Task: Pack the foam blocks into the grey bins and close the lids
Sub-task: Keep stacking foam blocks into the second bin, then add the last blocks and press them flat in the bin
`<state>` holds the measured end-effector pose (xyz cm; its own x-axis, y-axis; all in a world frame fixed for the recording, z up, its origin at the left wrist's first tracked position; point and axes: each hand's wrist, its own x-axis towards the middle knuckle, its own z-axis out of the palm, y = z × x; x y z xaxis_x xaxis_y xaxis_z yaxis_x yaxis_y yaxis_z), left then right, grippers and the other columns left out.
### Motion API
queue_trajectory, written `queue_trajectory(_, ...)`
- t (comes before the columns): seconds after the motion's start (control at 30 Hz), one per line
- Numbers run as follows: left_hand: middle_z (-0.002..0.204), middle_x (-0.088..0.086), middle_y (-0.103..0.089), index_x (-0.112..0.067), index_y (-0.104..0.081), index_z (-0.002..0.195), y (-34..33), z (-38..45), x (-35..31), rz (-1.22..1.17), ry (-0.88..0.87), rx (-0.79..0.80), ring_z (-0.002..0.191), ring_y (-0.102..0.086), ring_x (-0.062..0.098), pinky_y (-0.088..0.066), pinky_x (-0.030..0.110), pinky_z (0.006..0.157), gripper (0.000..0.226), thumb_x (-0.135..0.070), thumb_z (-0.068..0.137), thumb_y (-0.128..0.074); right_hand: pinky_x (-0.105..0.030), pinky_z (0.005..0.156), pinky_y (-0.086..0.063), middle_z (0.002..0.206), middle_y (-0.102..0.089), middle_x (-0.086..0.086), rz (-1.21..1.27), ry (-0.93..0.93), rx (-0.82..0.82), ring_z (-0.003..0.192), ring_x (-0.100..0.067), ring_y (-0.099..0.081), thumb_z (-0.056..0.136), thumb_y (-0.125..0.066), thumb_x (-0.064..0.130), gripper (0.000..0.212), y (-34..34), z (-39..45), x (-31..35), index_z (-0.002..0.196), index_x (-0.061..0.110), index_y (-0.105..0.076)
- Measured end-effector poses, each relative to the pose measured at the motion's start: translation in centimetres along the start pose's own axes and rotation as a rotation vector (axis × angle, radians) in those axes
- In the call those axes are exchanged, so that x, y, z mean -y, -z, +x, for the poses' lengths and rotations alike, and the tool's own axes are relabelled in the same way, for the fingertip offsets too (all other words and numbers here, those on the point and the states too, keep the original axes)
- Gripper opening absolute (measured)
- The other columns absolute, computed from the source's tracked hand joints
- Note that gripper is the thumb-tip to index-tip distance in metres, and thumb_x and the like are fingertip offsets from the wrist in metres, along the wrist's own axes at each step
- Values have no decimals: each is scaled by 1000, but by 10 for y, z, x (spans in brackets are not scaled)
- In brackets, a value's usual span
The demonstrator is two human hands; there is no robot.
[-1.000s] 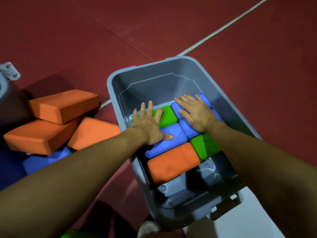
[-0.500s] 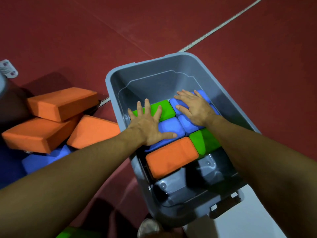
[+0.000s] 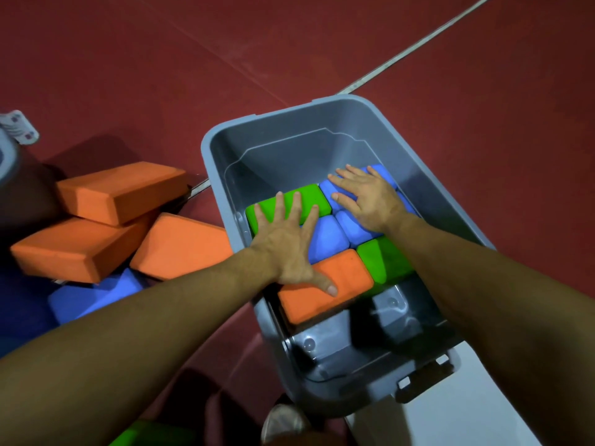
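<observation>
The left hand is spread wide and laid flat, palm down, inside the grey bin. Its fingers are seen resting on the green block at the bin's left wall, its palm over the blue block behind it, and its thumb on the orange block nearest the lower edge of the frame. Nothing is gripped. The right hand is likewise flat and open, fingers extended toward the upper left of the frame, pressed on the blue blocks along the bin's right side. A second green block lies just below that wrist, touching the orange block.

The packed blocks are laid side by side, in contact, across the middle of the bin floor. Bare floor is visible toward the bin's lower end, at centre bottom of the frame, and some against the far wall at the upper end.

The unpacked stock lies well to the left of the frame, outside the bin: three loose orange blocks piled over a loose blue block. The left hand is judged the nearer to this pile. The long axes of the upper two run roughly left to right in the frame. A fragment of green is noted at the bottom edge; its nature cannot be told.

No lid is identifiable with certainty. The task is judged partly done: one layer seated, further blocks outstanding.
</observation>
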<state>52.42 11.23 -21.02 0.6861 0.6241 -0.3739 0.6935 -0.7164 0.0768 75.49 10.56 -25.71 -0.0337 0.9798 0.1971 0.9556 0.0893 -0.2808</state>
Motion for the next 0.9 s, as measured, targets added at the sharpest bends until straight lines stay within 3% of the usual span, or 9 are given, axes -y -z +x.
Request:
queue_trajectory(0.2,162,14,18,-23,10,156,2,-2,-1,-9,5,17,146,18,44,3,75,109,153,-101,40,-52,-58,108,-34,135,-60,-11,-12,-36,5,130,-31,-52,91,-37,50,58,5,2,9,130,15,-62)
queue_trajectory(0.27,164,12,8,-24,4,157,11,-3,2,-39,-9,9,148,10,42,-2,74,111,150,-98,41,-56,-56,108,-34,130,-64,-10,-22,-95,-8,126,-30,-55,85,-35,49,61,9,7,18,125,15,-66)
queue_trajectory(0.4,152,9,-35,-22,-31,150,27,-13,32,-66,-89,-243,143,-23,32,-29,58,110,125,-95,51,-53,-50,103,-42,119,-69,-9,-13,-85,-109,114,-29,-62,76,-44,47,60,17,22,44,120,14,-68)
queue_trajectory(0.53,115,11,-61,-13,-62,120,32,-38,88,-174,-26,-508,110,-50,34,-47,47,90,92,-85,69,-35,-43,95,-47,111,-71,-10,10,35,-215,104,-31,-64,76,-53,42,54,17,48,91,117,11,-68)
queue_trajectory(0.67,107,8,-64,-17,-62,111,17,-79,152,-255,145,-568,101,-55,33,-48,45,89,70,-72,74,-42,-42,86,-49,101,-72,-6,27,145,-289,94,-32,-63,73,-58,39,48,7,81,162,111,12,-70)
queue_trajectory(0.77,105,9,-65,-16,-58,114,-5,-109,200,-352,291,-639,100,-58,33,-47,42,89,55,-56,76,-60,-41,78,-49,92,-70,-6,68,205,-305,88,-33,-61,71,-58,40,47,-8,109,223,106,13,-70)
queue_trajectory(0.83,109,11,-62,-17,-54,120,-22,-125,228,-367,395,-635,102,-57,36,-47,44,88,58,-48,74,-73,-42,77,-49,92,-68,-6,90,248,-268,87,-33,-59,70,-58,42,48,-24,125,264,106,14,-70)
queue_trajectory(0.9,114,9,-57,-21,-51,127,-39,-136,249,-354,466,-593,105,-53,36,-47,47,89,70,-51,70,-78,-44,79,-49,96,-66,-6,81,279,-186,89,-33,-57,69,-58,44,51,-48,139,296,110,15,-68)
